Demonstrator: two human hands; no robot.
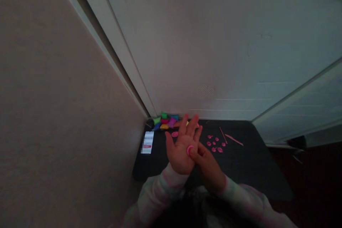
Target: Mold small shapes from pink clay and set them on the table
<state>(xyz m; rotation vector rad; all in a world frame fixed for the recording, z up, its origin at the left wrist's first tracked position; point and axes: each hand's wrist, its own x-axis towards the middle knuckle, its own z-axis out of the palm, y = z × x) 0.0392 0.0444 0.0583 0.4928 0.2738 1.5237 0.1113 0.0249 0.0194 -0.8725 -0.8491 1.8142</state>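
My left hand (pixel 184 149) is turned palm up, its fingers stretched out and spread. A small round piece of pink clay (pixel 189 148) lies against that palm. My right hand (pixel 210 167) comes in from the right with curled fingers, its thumb pressed onto the piece. Just beyond my left hand, a flat pink clay disc (pixel 174 134) rests on the dark table. To the right of my hands are several small pink clay pieces (pixel 214 143), some with a short tail. Past these lie a thin pink stick (pixel 223 135) and a longer pink modelling tool or strip (pixel 234 139).
Several colourful packets (pixel 164 121) are heaped at the table's back left corner. A phone (pixel 148 142) with a lit screen lies at the left edge. The dark table (pixel 240 167) stands against a pale panel (pixel 227 42), with a wall (pixel 66 114) close on the left.
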